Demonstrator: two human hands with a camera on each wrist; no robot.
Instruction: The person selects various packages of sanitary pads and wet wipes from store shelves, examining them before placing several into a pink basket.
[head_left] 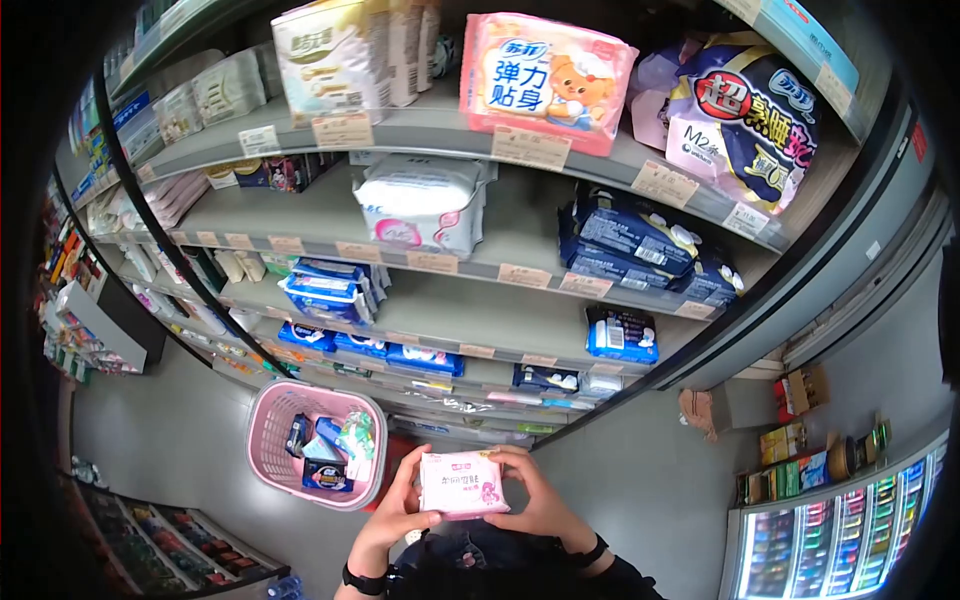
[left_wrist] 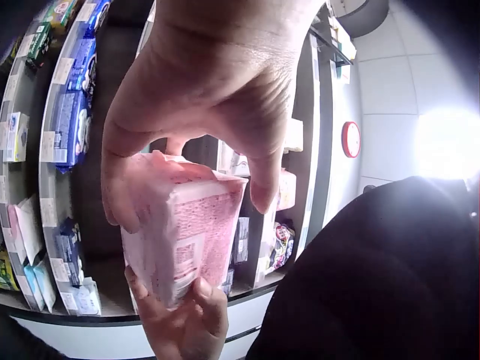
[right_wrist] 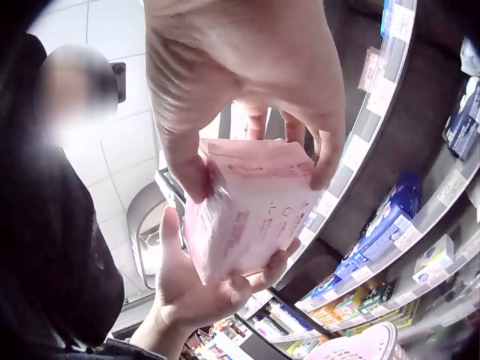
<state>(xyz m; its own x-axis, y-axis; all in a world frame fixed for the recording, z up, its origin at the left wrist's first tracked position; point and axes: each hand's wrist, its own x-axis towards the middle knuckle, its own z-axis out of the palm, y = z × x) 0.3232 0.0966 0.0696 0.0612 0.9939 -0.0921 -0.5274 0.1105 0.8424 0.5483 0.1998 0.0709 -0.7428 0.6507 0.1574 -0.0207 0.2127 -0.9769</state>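
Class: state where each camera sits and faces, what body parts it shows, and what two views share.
Head: on the head, facing forward and down at shelves and a pink pack; left hand, right hand show.
Left wrist: on that wrist, facing the pack; both hands show.
Right wrist: on that wrist, facing the pack; both hands show.
The wrist views share the pack, from opposite sides.

To the right of my right hand point(head_left: 548, 508), I have open floor point(head_left: 625, 470) to pass over. Ahead, shelves point(head_left: 460, 310) bar the way, with reachable gaps between boards; left of my left hand point(head_left: 392, 508), a pink basket point(head_left: 262, 455) obstructs.
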